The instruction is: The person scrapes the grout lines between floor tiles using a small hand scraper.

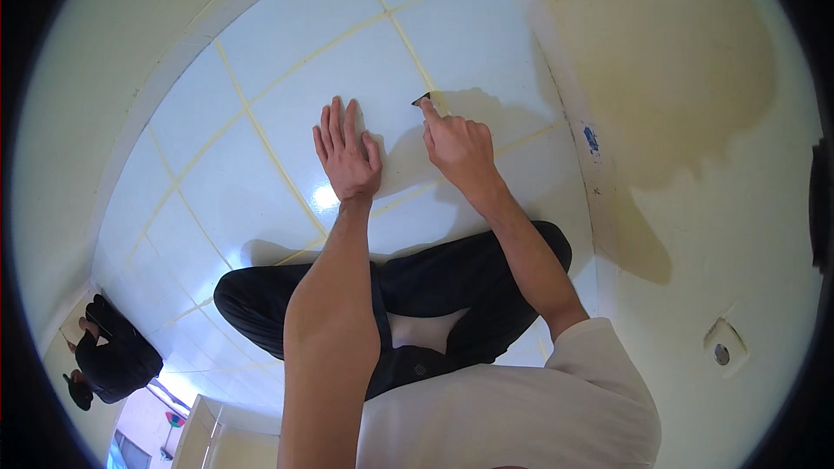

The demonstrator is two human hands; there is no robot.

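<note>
My left hand (346,155) lies flat on a glossy white floor tile (330,74), its fingers stretched and a little apart. To its right, my right hand (460,148) is closed with the index finger pointing forward. From under that fingertip juts a small dark triangular blade (421,100), like a scraper tip. It touches the floor at or close to a yellowish grout line (407,45) that runs between tiles. The rest of the tool is hidden in the hand.
My crossed legs (486,278) in dark trousers rest on the floor. A pale wall (678,208) with an outlet plate (723,349) rises at right; another wall (113,61) stands at left. Another person (117,352) in dark clothes sits far left, near a doorway (139,434).
</note>
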